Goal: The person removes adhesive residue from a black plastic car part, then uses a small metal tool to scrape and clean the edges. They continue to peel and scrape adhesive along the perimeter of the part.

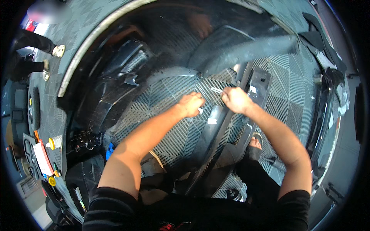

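Centre of frame, left hand [191, 104]: fingers curled, small white scrap [200, 110] at the fingertips; cannot tell whether pinched.
Right of centre, right hand [236, 100]: grip pinching a slim, pale strip [216, 90].
Lower centre, panel [208, 136]: long, dark, smooth, straight-edged.
Upper half, shell [169, 34]: glossy black, broadly curved.
Floor [165, 98]: ribbed grey tiles.

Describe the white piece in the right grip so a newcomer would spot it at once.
Start from the large black curved panel across the top. Below it, over the grid floor, find the right grip; the white piece pokes out leftward from it. It is slim and long, unlike the squarish white label on the dark strip below.
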Motion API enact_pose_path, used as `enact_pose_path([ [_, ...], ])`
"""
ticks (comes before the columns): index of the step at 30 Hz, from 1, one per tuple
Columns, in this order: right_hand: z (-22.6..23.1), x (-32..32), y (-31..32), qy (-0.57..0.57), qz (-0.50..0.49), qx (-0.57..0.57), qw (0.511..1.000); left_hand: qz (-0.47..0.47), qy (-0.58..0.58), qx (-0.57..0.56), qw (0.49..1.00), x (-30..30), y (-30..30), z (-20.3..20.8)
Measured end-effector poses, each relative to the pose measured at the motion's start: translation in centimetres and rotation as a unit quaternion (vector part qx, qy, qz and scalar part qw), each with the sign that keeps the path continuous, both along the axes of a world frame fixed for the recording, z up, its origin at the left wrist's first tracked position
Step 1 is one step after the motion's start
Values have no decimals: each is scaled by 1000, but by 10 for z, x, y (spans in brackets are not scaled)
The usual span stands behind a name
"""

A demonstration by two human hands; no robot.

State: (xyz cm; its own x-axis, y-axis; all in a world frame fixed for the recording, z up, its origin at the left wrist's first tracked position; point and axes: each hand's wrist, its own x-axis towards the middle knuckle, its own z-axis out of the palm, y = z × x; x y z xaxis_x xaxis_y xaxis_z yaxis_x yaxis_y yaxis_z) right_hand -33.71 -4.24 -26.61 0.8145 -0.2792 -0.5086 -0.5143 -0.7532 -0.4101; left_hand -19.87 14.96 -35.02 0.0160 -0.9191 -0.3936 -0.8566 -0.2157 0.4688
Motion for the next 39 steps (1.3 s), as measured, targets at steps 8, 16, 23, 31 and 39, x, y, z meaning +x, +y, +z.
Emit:
enact_pose_path([
  [8, -101, 15, 37, -156, -110, 28, 981, -11, -37, -13, 999, -9, 7, -16],
  [16, -88, 11, 47, -141, -74, -58, 986, -4, 48, 63, 997, -5, 9, 22],
  [23, -60, 18, 88, -385, -268, 309, 827, 33, 26, -21, 999, 34, 5, 136],
  [31, 44, 53, 105, -435, -185, 357, 805, 174, 48, -126, 975, 57, 15, 243],
  [39, 107, 71, 104, -518, -230, 320, 759, 110, -152, -231, 955, 52, 16, 329],
])
